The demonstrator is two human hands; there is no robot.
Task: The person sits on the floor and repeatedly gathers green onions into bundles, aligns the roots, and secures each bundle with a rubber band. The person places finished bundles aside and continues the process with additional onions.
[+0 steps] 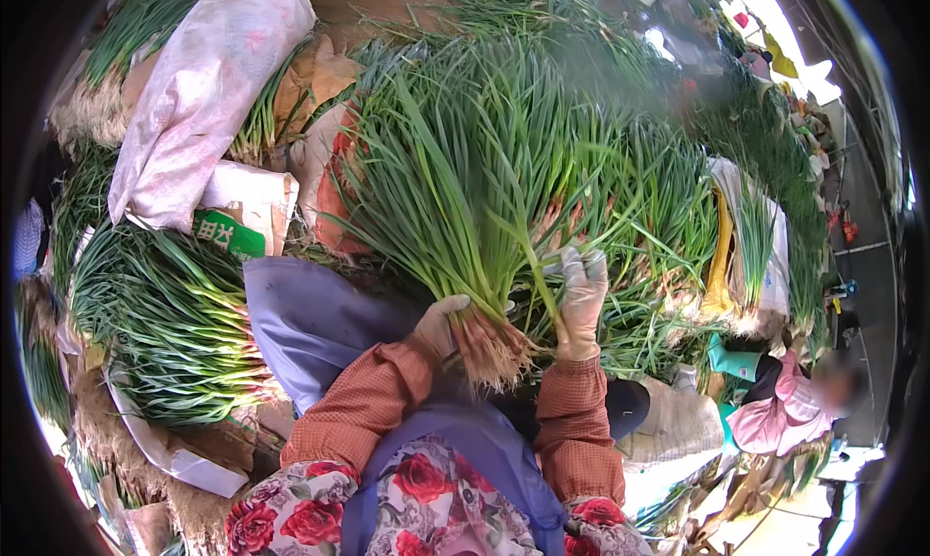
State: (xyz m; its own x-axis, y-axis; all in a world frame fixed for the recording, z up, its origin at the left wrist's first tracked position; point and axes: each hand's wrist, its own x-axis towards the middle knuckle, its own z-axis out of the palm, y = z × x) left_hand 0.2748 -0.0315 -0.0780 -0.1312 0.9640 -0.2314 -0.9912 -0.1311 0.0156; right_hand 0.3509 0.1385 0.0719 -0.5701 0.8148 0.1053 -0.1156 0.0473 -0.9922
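My left hand (437,327), in a pale glove, grips a thick bunch of green garlic (468,251) near its base. The reddish stem ends and pale roots (498,356) of the bunch point towards me, and the long flat leaves fan out away from me. To the right, my right hand (583,302), gloved too, holds a separate green stalk (540,283) against its palm, with the lower end by the wrist. Loose leaves and trimmings (636,331) lie just beyond that hand. A purple-blue apron (320,331) covers my lap.
More green garlic (654,193) stands piled ahead. Another stack (174,323) lies at left, beside a printed sack (240,207) and a long white sack (211,91). At right are a woven sack (672,421) and a seated person in pink (781,411).
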